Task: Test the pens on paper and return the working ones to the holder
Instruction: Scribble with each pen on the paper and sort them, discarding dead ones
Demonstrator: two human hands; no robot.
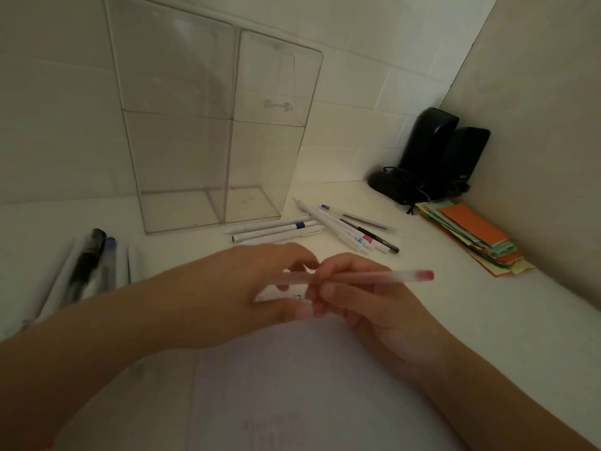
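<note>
Both hands meet over the white paper (292, 379) at the centre of the desk. My right hand (354, 301) grips a frosted pen with a red end (390, 277), which lies level and points right. My left hand (260, 288) pinches the pen's left part, a translucent cap or barrel; which one is too blurred to tell. The clear acrylic holder (214, 141) stands behind, with nothing visible in its two compartments. A loose pile of white pens (325, 227) lies to its right. More pens (87, 265), one black-capped, lie at the left.
Two black speakers (435, 154) with a tangled cord sit in the back right corner. A stack of coloured paper slips (474, 236) lies along the right wall. A tiled wall closes off the back.
</note>
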